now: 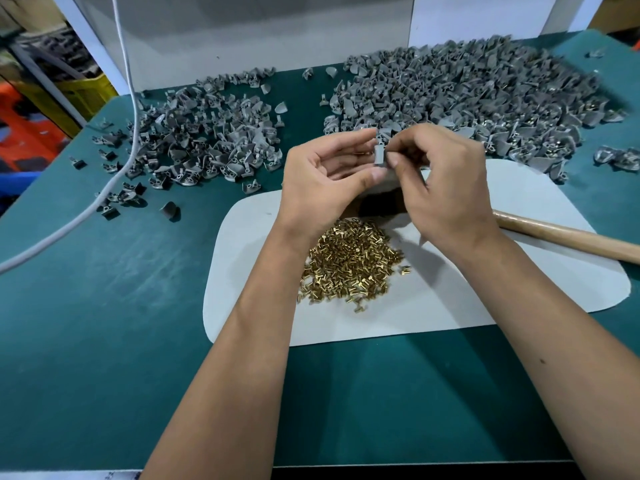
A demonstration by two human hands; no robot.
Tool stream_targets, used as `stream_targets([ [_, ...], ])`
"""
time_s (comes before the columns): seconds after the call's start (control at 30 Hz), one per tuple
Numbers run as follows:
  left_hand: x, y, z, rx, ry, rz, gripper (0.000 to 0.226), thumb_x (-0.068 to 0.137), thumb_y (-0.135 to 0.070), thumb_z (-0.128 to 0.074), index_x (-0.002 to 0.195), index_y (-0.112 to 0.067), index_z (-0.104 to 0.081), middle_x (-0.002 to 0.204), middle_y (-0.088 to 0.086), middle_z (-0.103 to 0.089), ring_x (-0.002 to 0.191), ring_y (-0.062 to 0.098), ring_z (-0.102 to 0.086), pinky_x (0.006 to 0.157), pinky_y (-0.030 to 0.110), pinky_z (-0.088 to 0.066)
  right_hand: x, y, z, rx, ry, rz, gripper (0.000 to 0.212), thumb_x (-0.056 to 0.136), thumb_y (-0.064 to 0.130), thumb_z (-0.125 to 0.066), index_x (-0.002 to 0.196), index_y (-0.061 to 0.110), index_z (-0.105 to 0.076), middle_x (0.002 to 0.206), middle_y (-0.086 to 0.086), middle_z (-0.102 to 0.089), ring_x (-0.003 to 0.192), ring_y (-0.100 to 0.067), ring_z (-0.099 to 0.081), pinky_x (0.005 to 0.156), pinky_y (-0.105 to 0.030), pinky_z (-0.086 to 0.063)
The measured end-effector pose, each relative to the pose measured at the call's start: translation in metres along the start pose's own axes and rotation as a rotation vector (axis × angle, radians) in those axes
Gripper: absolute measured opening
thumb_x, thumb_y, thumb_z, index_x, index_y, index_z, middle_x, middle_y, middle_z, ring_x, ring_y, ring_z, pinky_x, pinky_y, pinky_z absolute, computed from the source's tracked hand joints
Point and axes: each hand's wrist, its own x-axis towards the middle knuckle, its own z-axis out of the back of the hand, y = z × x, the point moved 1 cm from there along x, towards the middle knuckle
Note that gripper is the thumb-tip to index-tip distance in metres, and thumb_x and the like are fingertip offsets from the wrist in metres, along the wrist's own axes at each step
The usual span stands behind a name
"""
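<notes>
Grey plastic part (380,154), one item, held upright in the air above the far edge of the mat (450,306), between both hands, which meet over the middle of the table (104,306). Left hand (325,178): palm turned inward, fingers curled behind the part, thumb pressed against its lower end, gripping it. Right hand (440,181): back toward the camera, fingers curled, thumb and forefinger pinching the part's right side. Both forearms run in from the near edge and cross the mat. Pins (349,265): brass, a loose heap on the mat below the wrists, between the two forearms, with a few strays at the heap's near and right rim. Block (377,204): dark, on the mat under the hands, mostly hidden by them. Handle (568,237): wooden, lying across the mat's right side toward the right edge, its inner end hidden behind the right wrist. Left pile (207,133): grey parts at the far left of the table, strays scattered toward the left edge. Right pile (467,95): larger, far right, reaching just behind the hands and onto the mat's far right corner. Cable (129,109): white, coming down from the far edge over the left pile and off the left edge. Green surface shows in a strip between the piles, along the near edge and at the near left corner.
</notes>
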Motion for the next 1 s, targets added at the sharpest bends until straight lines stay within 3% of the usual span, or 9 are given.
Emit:
stream_targets([
  [0.13, -0.001, 0.002, -0.011, 0.074, -0.071, -0.039, 0.038, 0.076, 0.013, -0.081, 0.111, 0.001, -0.074, 0.096, 0.012, -0.078, 0.089, 0.018, -0.076, 0.088, 0.031, -0.060, 0.000, -0.001, -0.002, 0.010, 0.018, -0.062, 0.009, 0.092, 0.006, -0.063, 0.096, 0.002, -0.070, 0.091, -0.007, -0.069, 0.081, -0.015, -0.058, 0.076, -0.020, -0.045],
  [0.23, 0.000, 0.003, -0.017, 0.086, -0.129, -0.017, 0.033, 0.076, 0.011, -0.081, 0.106, 0.000, -0.075, 0.093, 0.012, -0.078, 0.089, 0.020, -0.077, 0.087, 0.035, -0.062, 0.002, -0.002, -0.003, -0.001, -0.002, -0.088, 0.009, 0.092, 0.009, -0.062, 0.094, 0.003, -0.070, 0.088, -0.006, -0.069, 0.080, -0.018, -0.060, 0.074, -0.025, -0.046],
  [0.47, -0.001, 0.003, -0.024, 0.020, -0.146, 0.059, 0.024, 0.078, 0.016, -0.077, 0.098, 0.003, -0.075, 0.093, 0.019, -0.077, 0.086, 0.025, -0.076, 0.090, 0.047, -0.061, 0.001, -0.003, -0.005, -0.025, -0.046, -0.162, 0.009, 0.091, 0.011, -0.062, 0.092, 0.006, -0.070, 0.081, 0.004, -0.063, 0.074, -0.012, -0.057, 0.069, -0.013, -0.040],
  [0.63, -0.002, 0.005, -0.028, 0.049, -0.188, 0.073, 0.021, 0.079, 0.016, -0.076, 0.094, 0.002, -0.077, 0.089, 0.016, -0.078, 0.085, 0.027, -0.077, 0.087, 0.048, -0.063, 0.001, -0.001, -0.005, -0.052, -0.035, -0.199, 0.009, 0.088, 0.012, -0.064, 0.088, 0.008, -0.072, 0.075, 0.006, -0.061, 0.069, -0.011, -0.056, 0.068, -0.018, -0.041],
  [0.87, -0.003, 0.006, -0.033, 0.147, -0.224, 0.028, 0.019, 0.079, 0.011, -0.078, 0.089, -0.005, -0.080, 0.085, 0.003, -0.079, 0.080, 0.014, -0.077, 0.083, 0.035, -0.063, 0.000, 0.004, -0.007, -0.096, -0.051, -0.291, 0.010, 0.088, 0.011, -0.064, 0.090, 0.010, -0.074, 0.079, 0.001, -0.067, 0.073, -0.013, -0.061, 0.071, -0.020, -0.046],
  [1.0, -0.003, 0.006, -0.033, 0.213, -0.222, -0.003, 0.019, 0.078, 0.010, -0.077, 0.092, -0.003, -0.081, 0.087, 0.003, -0.079, 0.082, 0.013, -0.077, 0.084, 0.036, -0.063, 0.001, 0.006, -0.008, -0.109, -0.063, -0.319, 0.011, 0.087, 0.010, -0.064, 0.091, 0.010, -0.074, 0.083, -0.003, -0.071, 0.075, -0.015, -0.062, 0.073, -0.026, -0.051],
])
